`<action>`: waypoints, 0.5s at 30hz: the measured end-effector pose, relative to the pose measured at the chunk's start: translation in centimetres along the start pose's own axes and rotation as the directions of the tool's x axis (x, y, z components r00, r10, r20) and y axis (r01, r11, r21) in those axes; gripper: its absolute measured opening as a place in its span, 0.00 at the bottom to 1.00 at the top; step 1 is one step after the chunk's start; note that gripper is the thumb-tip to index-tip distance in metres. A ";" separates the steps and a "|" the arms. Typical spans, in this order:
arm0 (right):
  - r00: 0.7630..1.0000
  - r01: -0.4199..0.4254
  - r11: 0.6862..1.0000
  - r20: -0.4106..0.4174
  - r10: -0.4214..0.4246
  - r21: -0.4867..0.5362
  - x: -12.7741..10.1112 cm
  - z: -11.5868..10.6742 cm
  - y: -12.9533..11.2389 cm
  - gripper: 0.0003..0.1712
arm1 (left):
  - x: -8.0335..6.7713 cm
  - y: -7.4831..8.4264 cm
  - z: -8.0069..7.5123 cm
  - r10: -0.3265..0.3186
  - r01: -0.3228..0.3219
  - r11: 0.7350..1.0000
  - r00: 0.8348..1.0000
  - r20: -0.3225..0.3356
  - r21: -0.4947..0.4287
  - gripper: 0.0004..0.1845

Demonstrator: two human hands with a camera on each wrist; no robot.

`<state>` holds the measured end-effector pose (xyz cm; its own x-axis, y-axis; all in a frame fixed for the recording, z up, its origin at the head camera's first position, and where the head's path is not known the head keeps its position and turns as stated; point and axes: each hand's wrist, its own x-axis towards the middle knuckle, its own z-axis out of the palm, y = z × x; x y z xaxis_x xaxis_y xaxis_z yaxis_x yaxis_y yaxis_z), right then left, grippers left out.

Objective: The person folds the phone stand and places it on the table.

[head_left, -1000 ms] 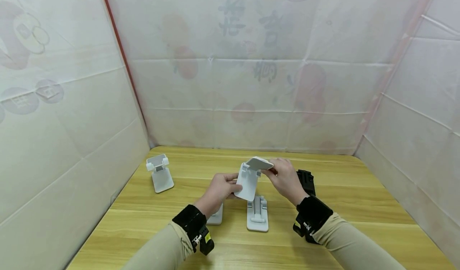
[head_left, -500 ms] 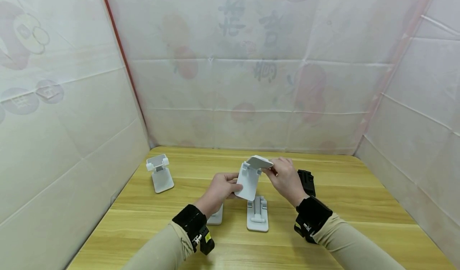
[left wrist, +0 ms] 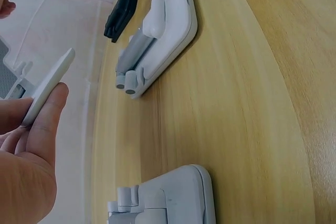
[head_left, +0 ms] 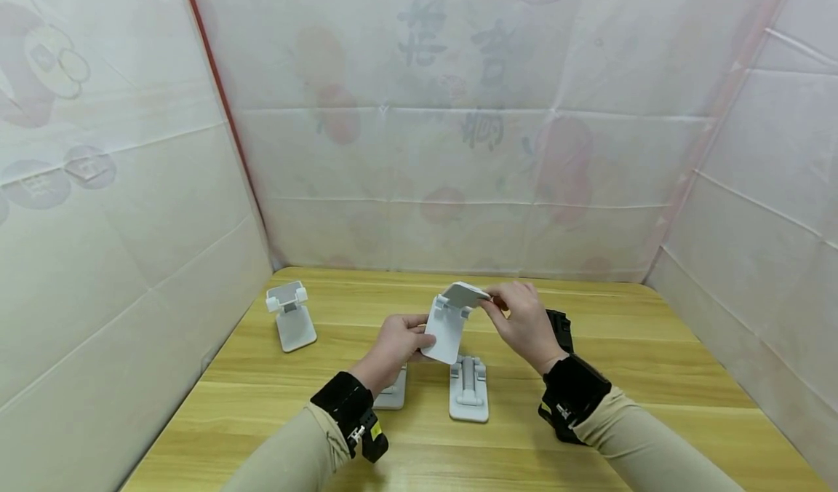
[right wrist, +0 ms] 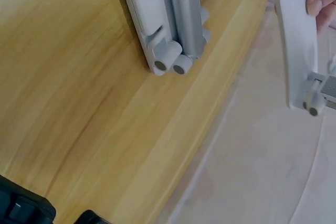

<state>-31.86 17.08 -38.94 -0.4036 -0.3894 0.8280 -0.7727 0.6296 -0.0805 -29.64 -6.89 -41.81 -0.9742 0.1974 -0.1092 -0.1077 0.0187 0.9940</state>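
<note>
A white folding phone stand (head_left: pixel 445 332) is held up over the table, its upper plate angled away from its lower plate at the hinge. My left hand (head_left: pixel 393 344) pinches the lower plate at its left edge; in the left wrist view the thumb and fingers of that hand (left wrist: pixel 29 166) lie on either side of the plate. My right hand (head_left: pixel 525 326) pinches the right edge of the upper plate (head_left: pixel 466 295). Below them a folded white phone stand (head_left: pixel 468 401) lies on the table. Another folded one (head_left: pixel 393 395) is partly hidden behind my left wrist.
An unfolded white phone stand (head_left: pixel 296 328) stands at the left of the wooden table (head_left: pixel 641 375). Black folded stands (head_left: pixel 561 330) lie at the right, mostly hidden behind my right wrist. Light cloth walls (head_left: pixel 419 157) rise at the back and both sides.
Both hands and the held phone stand have shifted slightly left. My right hand has risen a little, with the upper plate's edge between its fingers. The stands on the table have not moved.
</note>
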 end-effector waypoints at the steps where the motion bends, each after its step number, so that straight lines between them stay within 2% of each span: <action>1: 1.000 0.005 1.000 -0.002 -0.005 -0.002 0.1 0.0 0.0 0.12 | 0.0 -0.1 0.0 -0.002 0.002 1.000 1.000 -0.002 0.000 0.28; 8: 0.999 0.032 0.999 0.018 -0.032 -0.002 0.2 0.0 -0.2 0.10 | 0.1 -0.3 -0.1 -0.004 0.004 1.000 1.000 -0.012 0.003 0.28; 15: 0.997 0.076 0.997 0.005 -0.076 -0.012 0.2 0.2 -0.3 0.14 | 0.0 -0.4 -0.2 -0.011 0.011 1.000 1.000 -0.013 -0.013 0.27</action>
<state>-31.77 16.65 -38.84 -0.3459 -0.4395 0.8289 -0.7951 0.6063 -0.0103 -29.64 -7.09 -42.19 -0.9755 0.1843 -0.1201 -0.1207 0.0079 0.9927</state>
